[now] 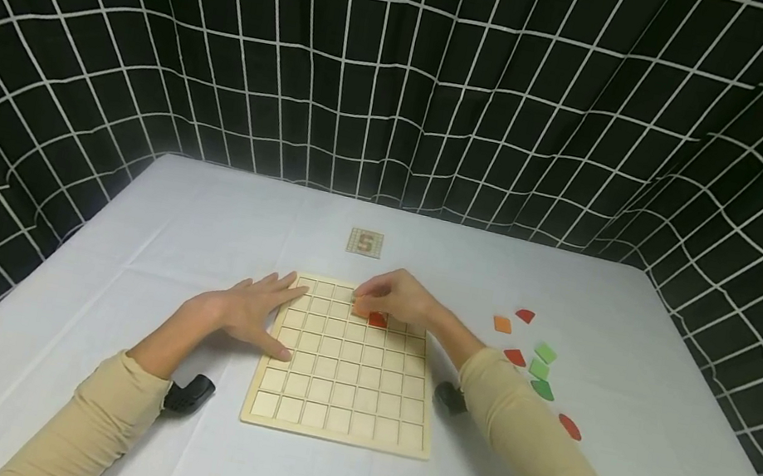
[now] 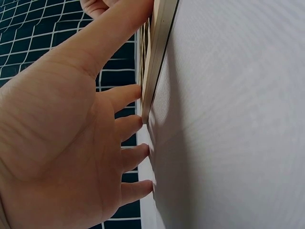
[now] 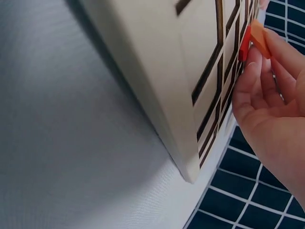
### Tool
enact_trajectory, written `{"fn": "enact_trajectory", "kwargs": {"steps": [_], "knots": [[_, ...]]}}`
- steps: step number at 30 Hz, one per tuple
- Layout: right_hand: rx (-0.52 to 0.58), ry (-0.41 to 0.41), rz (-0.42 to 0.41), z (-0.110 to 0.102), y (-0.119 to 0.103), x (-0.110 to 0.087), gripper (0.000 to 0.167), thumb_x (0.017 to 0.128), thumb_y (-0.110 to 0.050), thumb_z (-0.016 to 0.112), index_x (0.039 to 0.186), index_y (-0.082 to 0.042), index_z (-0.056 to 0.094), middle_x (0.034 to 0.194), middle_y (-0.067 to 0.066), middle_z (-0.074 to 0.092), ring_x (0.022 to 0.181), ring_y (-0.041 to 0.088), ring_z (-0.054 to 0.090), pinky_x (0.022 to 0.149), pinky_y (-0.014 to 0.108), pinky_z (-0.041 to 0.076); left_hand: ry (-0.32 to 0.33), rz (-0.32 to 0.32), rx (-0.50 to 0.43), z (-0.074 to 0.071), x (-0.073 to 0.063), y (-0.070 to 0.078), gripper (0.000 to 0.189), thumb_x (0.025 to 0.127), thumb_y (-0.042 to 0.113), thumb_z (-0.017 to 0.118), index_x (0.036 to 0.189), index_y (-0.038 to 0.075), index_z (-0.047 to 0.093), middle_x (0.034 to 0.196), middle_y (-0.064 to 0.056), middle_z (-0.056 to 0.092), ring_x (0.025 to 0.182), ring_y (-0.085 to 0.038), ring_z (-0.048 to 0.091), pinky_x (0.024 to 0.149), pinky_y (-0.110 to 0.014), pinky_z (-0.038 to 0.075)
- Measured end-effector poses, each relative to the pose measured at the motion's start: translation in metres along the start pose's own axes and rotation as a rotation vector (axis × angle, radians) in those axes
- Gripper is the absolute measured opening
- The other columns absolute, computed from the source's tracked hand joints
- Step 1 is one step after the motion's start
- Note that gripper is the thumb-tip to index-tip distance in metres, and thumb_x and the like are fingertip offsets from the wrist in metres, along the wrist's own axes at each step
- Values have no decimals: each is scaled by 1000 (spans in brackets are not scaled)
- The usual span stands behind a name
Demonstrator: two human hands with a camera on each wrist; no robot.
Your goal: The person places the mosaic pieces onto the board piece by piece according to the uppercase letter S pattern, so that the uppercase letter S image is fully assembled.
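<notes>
1. In the head view, a pale gridded board (image 1: 343,395) lies flat on the white table (image 1: 239,231), at the lower centre of the frame.
2. The left hand (image 1: 252,309) is at the board's left edge, its fingers spread apart. The thumb reaches over the left-hand cells, and the other fingertips are around the board's upper left corner.
3. The left wrist view shows that thumb against the board's rim at the top of the frame.
4. The right hand (image 1: 397,298) is over the board's upper part, with thumb and fingers clamped on an orange piece (image 3: 259,38).
5. That orange piece is just left of a red piece (image 1: 378,320) set on the grid; whether the two touch, I cannot tell.
6. Loose pieces lie on the table at the right of the frame: an orange square (image 1: 502,324) near a small red wedge (image 1: 525,316), and another red wedge (image 1: 515,357) below them.
7. Two light green pieces (image 1: 539,370) lie close together there, a dark green piece (image 1: 542,390) just under them and a rounded red piece (image 1: 569,427) lower right.
8. A small square tile (image 1: 365,243) with an S-like or 5-like mark lies above the board, at the centre of the frame.
9. A black curtain (image 1: 362,33) with white grid lines fills the upper frame.
</notes>
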State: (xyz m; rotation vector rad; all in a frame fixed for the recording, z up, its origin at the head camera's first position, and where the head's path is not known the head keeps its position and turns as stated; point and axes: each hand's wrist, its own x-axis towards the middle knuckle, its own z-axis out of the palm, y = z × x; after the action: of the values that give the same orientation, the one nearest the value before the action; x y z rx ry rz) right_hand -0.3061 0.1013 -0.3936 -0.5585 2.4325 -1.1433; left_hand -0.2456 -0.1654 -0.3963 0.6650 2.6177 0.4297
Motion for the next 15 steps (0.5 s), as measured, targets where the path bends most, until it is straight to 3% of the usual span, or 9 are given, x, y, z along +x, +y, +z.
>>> {"fn": "enact_trajectory", "kwargs": {"steps": [15], "knots": [[-59, 7, 27, 3, 3, 2, 22, 83, -9, 74, 105, -7, 73, 98, 0, 70, 92, 14, 62, 86, 29, 50, 1, 2, -1, 0, 0, 1, 108, 74, 60, 72, 153, 8, 18, 157, -19, 4, 142, -41, 4, 110, -60, 7]]}}
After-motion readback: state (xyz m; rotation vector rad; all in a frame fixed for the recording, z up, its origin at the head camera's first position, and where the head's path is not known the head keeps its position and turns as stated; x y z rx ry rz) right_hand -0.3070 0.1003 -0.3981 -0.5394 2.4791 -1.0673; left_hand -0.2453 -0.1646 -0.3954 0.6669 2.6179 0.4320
